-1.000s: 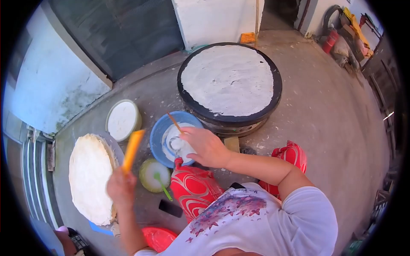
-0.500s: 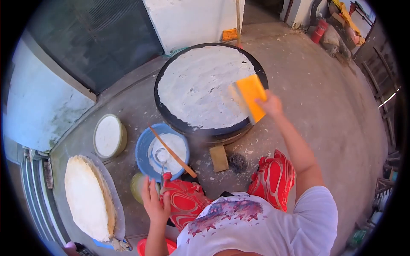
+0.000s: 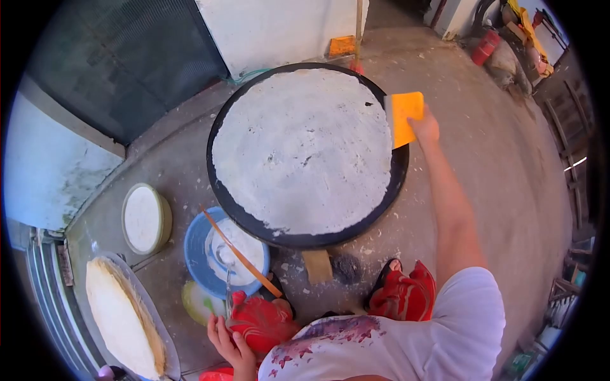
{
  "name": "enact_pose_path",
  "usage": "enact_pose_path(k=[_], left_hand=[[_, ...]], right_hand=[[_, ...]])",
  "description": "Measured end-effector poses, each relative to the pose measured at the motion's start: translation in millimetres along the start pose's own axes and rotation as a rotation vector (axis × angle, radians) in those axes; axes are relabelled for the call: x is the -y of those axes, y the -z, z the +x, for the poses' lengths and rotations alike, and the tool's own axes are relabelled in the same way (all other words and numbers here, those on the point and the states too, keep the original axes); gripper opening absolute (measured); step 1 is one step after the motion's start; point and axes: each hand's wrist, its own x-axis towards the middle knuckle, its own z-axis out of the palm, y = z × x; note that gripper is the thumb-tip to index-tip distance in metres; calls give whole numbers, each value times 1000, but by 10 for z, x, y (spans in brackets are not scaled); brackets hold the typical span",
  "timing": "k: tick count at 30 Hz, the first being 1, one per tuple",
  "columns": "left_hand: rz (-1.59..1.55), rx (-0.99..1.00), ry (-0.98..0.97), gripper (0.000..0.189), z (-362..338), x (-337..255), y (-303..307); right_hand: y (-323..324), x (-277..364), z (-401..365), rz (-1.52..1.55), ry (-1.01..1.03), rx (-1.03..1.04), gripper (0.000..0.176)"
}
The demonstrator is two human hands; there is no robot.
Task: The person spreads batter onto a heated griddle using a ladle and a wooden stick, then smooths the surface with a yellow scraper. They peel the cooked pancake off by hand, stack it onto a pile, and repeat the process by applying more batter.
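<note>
A yellow scraper [image 3: 405,119] is in my right hand [image 3: 426,127], its blade at the right edge of a big round black griddle [image 3: 401,174]. A thin whitish layer of batter [image 3: 298,152] covers most of the griddle, with small dark spots and a small hole near the right. My left hand [image 3: 230,343] is held beside my red-clad knee, fingers apart, with nothing in it. Just beyond it are a blue basin [image 3: 196,254] of white batter, with a ladle in it and a wooden stick [image 3: 238,254] across its rim.
A tub of white batter [image 3: 143,219] stands at the left. Below it, a stack of thin pale sheets [image 3: 117,317] lies on a tray. A brown block [image 3: 317,266] and a dark scouring pad [image 3: 346,269] sit before the griddle. A red container [image 3: 486,47] is at the back right.
My right hand has moved the scraper up and right to the griddle's right edge, and its blade now stands nearly upright in view. The view has shifted, so the griddle appears larger and lower.
</note>
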Motion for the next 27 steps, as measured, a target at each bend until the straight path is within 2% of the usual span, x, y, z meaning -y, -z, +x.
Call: enact_pose_path(k=[2, 4, 7, 10, 12, 13, 15, 16, 18, 20, 22, 24, 27], left_hand=[[-14, 3, 4, 39, 110, -43, -55], [110, 4, -128, 37, 282, -199, -43], [94, 68, -71, 38, 364, -157, -112], [98, 79, -79, 37, 488, -132, -174], [111, 77, -63, 36, 597, -103, -202], [142, 77, -76, 36, 637, -105, -213], [163, 80, -72, 35, 704, -134, -257], [127, 84, -40, 35, 755, -158, -270], [97, 80, -1, 35, 826, -141, -278], [114, 52, -70, 35, 854, -88, -306], [126, 71, -28, 35, 851, -71, -312], [141, 98, 10, 35, 857, -51, -299], [142, 130, 70, 35, 832, -41, -276]], right_hand=[[-6, 260, 215, -71, -45, 18, 66], [-107, 391, 437, -147, -89, 35, 65], [-314, 609, 761, -46, -11, 29, 65], [-518, 893, 960, -203, 115, 25, 63], [-527, 1076, 1189, -219, -68, 53, 62], [-640, 1159, 1262, -220, -60, 57, 62], [-837, 1358, 1339, -242, 248, 11, 58], [-862, 1479, 1375, -247, 257, 17, 58], [-882, 1745, 1446, -392, 119, 48, 56], [-1033, 1869, 1576, -355, 185, 39, 56], [-1227, 2027, 1702, -330, 247, 31, 56], [-1519, 2264, 1782, -225, 611, -34, 57], [-1787, 2859, 1605, -90, 756, 124, 56]])
